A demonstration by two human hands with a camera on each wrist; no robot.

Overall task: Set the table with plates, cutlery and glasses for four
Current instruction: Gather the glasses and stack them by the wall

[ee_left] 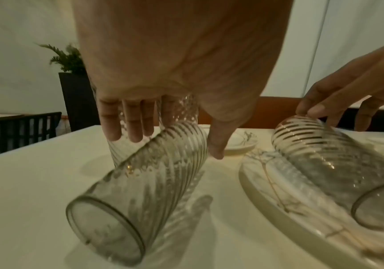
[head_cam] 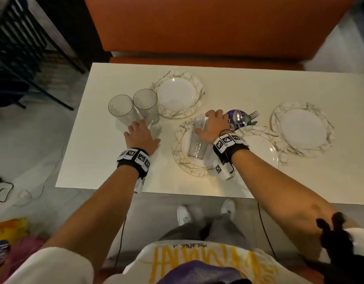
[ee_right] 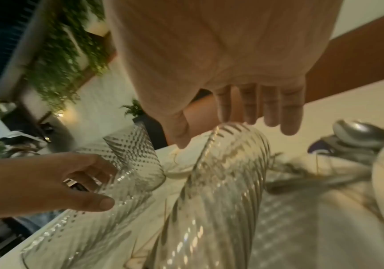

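Note:
My left hand (head_cam: 140, 128) reaches down on a ribbed glass (head_cam: 155, 129) that stands on the white table (head_cam: 228, 87). Its thumb and fingers sit either side of the rim (ee_left: 181, 131). My right hand (head_cam: 205, 124) holds a second ribbed glass (head_cam: 197, 144) from above by the rim; this glass stands on the near marble-patterned plate (head_cam: 179, 156). Two more glasses (head_cam: 121, 107) (head_cam: 146, 101) stand upright at the left. Three other plates lie on the table: one far (head_cam: 178, 94), one right (head_cam: 304, 128), one under my right forearm (head_cam: 265, 148). A spoon (head_cam: 237, 116) and fork (head_cam: 253, 114) rest on a purple holder.
An orange bench (head_cam: 207, 27) runs along the table's far side. A dark slatted chair (head_cam: 17, 48) stands on the left. Cables (head_cam: 4, 187) lie on the floor by the table's near left corner. A potted plant (ee_left: 69, 60) stands behind.

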